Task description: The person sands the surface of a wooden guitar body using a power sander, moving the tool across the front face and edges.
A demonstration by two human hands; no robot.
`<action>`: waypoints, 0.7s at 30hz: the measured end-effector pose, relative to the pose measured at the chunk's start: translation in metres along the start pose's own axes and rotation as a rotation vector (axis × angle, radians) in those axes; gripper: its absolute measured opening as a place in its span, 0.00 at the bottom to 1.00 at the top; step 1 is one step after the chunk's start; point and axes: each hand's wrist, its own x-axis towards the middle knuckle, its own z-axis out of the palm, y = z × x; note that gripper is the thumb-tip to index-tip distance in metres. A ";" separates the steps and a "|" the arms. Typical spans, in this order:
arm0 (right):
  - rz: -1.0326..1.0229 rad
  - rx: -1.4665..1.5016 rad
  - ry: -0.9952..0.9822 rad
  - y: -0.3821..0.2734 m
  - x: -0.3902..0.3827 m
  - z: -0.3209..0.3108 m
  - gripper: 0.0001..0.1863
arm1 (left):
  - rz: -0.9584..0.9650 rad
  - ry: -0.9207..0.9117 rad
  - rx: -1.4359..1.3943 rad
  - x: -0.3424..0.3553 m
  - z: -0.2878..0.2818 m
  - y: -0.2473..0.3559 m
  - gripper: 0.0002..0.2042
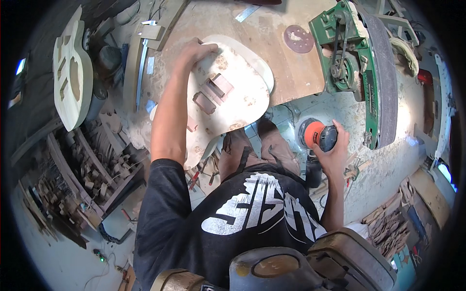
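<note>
A pale guitar body (238, 104) with burl-like brown spots and pickup cavities lies over the near edge of the wooden workbench (296, 77). My left hand (198, 50) grips its far edge, thumb on the top face and the other fingers partly hidden over the rim. Off to the right, beyond the bench edge, my right hand (334, 148) is wrapped round an orange and black random orbital sander (315, 134). The sander is held apart from the guitar body, with its round pad turned to the left.
A green belt sander (359, 68) stands right of the bench. On the bench lie a perforated sanding disc (298, 39) and a caliper (141, 72). Another guitar body (73, 72) hangs at far left above a rack of wood offcuts (92, 169). Wood scraps (388, 228) lie lower right.
</note>
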 end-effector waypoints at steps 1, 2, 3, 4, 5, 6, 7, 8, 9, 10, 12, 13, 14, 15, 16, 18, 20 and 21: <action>-0.003 0.010 0.004 -0.003 -0.001 0.001 0.49 | -0.014 -0.016 -0.002 0.001 -0.001 -0.001 0.44; -0.003 0.020 0.010 -0.006 -0.002 0.002 0.49 | -0.007 -0.019 -0.003 0.001 -0.002 0.002 0.44; -0.001 0.016 0.015 -0.008 -0.003 0.003 0.49 | -0.015 -0.044 -0.007 0.000 -0.004 0.004 0.42; -0.004 0.018 0.021 -0.010 -0.004 0.004 0.49 | -0.023 -0.068 -0.010 -0.002 -0.005 0.006 0.40; -0.004 0.021 0.030 -0.011 -0.005 0.004 0.49 | -0.014 -0.072 -0.010 -0.004 -0.009 0.008 0.40; 0.000 0.017 0.037 -0.011 -0.006 0.006 0.49 | 0.067 -0.130 0.013 -0.008 -0.015 0.009 0.38; 0.005 0.023 0.044 -0.011 -0.008 0.007 0.49 | 0.149 -0.187 0.036 -0.009 -0.019 0.009 0.36; 0.000 0.031 0.040 -0.011 -0.009 0.007 0.49 | 0.145 -0.184 0.030 -0.005 -0.017 -0.004 0.36; -0.005 0.028 0.038 -0.013 -0.010 0.007 0.49 | 0.208 -0.138 -0.067 0.001 -0.009 -0.019 0.35; 0.004 0.029 0.028 -0.014 -0.011 0.007 0.49 | 0.268 -0.089 -0.165 0.008 -0.003 -0.033 0.33; 0.017 0.023 0.026 -0.017 -0.012 0.007 0.49 | 0.370 0.052 0.027 0.003 0.005 -0.030 0.33; 0.027 0.016 0.026 -0.019 -0.012 0.007 0.49 | 0.462 0.197 0.225 -0.001 0.012 -0.028 0.32; 0.038 0.005 0.025 -0.021 -0.012 0.006 0.50 | 0.462 0.198 0.216 -0.009 0.024 -0.022 0.32; 0.031 -0.001 0.028 -0.022 -0.012 0.006 0.50 | 0.482 0.334 0.385 -0.020 0.040 -0.011 0.33; 0.030 -0.009 0.025 -0.023 -0.012 0.005 0.50 | 0.495 0.474 0.556 -0.029 0.054 -0.003 0.33; 0.009 -0.016 0.014 -0.027 -0.009 0.006 0.50 | 0.589 0.545 0.501 -0.039 0.083 -0.006 0.34; 0.000 -0.013 0.026 -0.029 -0.008 0.005 0.50 | 0.701 0.602 0.445 -0.054 0.101 0.001 0.35; -0.002 -0.016 0.025 -0.030 -0.007 0.004 0.50 | 0.733 0.568 0.429 -0.067 0.106 0.005 0.36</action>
